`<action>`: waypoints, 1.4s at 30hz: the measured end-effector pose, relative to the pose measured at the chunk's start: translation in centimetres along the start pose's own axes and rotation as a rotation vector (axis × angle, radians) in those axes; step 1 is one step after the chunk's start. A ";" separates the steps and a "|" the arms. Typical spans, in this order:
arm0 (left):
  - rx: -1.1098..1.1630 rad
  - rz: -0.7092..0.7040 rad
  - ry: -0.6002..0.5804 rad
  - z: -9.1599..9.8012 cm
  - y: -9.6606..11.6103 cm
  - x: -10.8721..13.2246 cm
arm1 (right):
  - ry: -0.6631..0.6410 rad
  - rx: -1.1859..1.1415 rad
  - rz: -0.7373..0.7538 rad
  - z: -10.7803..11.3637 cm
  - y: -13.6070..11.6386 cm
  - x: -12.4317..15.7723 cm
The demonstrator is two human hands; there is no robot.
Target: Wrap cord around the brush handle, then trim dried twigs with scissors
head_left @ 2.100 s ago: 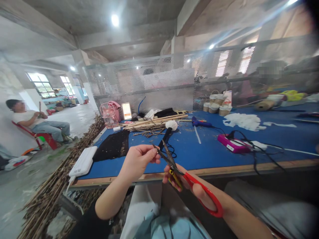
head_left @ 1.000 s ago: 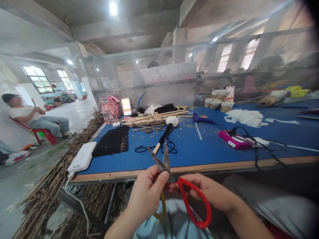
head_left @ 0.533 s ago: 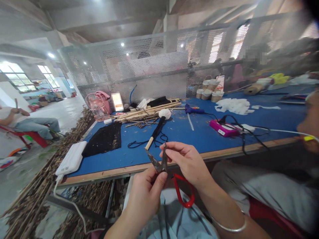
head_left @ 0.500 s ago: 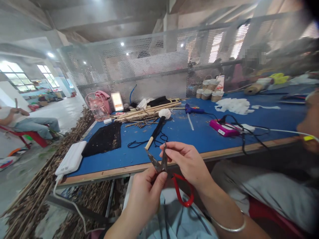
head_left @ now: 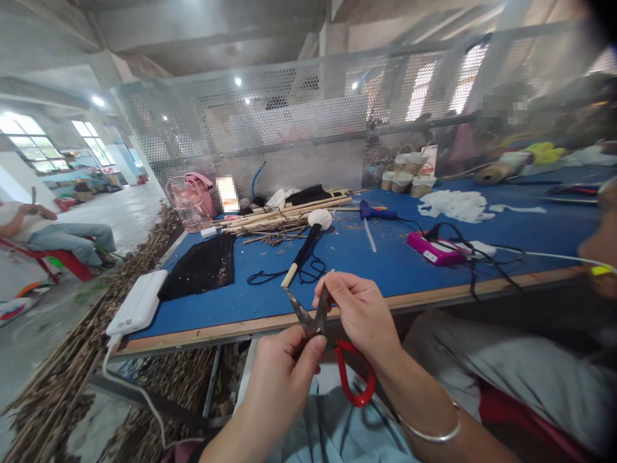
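Observation:
A pair of scissors (head_left: 315, 326) with spread dark blades and a red handle loop is held over the table's front edge. My left hand (head_left: 286, 366) is closed around it near the pivot. The fingers of my right hand (head_left: 359, 308) pinch at one blade's end; whether something small lies between them I cannot make out. Just beyond the blades lies a stick with a white round head and black cloth wrapping (head_left: 308, 247), its bare wooden end towards me. Black cord loops beside it.
A black cloth (head_left: 200, 270) and a white power bank (head_left: 137, 302) lie on the left. Thin wooden sticks (head_left: 289, 212) stretch behind. A blue glue gun (head_left: 378, 212), a magenta power strip (head_left: 436, 249) and white strips (head_left: 456, 206) are to the right. A person sits close at right.
My right hand has shifted slightly, its fingers curling closer at the blade's end. The scissors stay spread in my left hand. The view has moved a little.

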State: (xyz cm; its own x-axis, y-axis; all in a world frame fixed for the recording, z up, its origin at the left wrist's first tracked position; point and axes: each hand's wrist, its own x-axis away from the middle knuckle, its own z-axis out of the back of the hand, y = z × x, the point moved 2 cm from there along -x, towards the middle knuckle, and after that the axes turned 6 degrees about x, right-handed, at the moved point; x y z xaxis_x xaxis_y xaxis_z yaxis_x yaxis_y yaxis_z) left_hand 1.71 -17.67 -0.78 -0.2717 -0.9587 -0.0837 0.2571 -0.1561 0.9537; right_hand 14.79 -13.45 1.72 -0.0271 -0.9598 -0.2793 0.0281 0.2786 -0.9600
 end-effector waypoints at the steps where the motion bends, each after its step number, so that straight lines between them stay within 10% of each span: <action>1: 0.033 0.018 -0.014 0.0 -0.1 0.0 | -0.004 -0.033 -0.002 0.1 0.2 -0.1; 8: 0.253 0.108 -0.059 0.1 0.1 -0.3 | 0.307 0.115 0.223 3.7 1.5 -1.8; 15: 0.522 0.181 -0.230 -0.5 1.1 0.1 | -0.378 -0.265 -0.209 0.8 2.2 -1.4; 21: 0.374 0.080 -0.063 0.3 0.2 -0.5 | 0.048 -0.378 -0.067 2.0 0.5 -0.5; 26: 0.226 -0.064 -0.020 0.4 0.0 -0.8 | -0.417 -0.243 -0.302 0.8 0.7 0.9; 32: 0.129 -0.123 0.173 1.4 -0.1 -1.4 | -0.615 -0.052 -0.303 1.0 1.8 1.9; 42: 0.555 -0.099 0.366 3.4 2.3 -3.4 | -0.517 0.057 -0.272 -0.7 2.9 3.2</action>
State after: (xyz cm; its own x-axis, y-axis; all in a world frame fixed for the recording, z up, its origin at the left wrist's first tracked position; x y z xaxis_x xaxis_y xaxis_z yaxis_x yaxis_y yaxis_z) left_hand 0.06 -13.94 2.71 0.0872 -0.9803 -0.1775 -0.2944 -0.1956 0.9354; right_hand 14.08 -15.67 -1.91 0.4494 -0.8926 0.0361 0.1423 0.0316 -0.9893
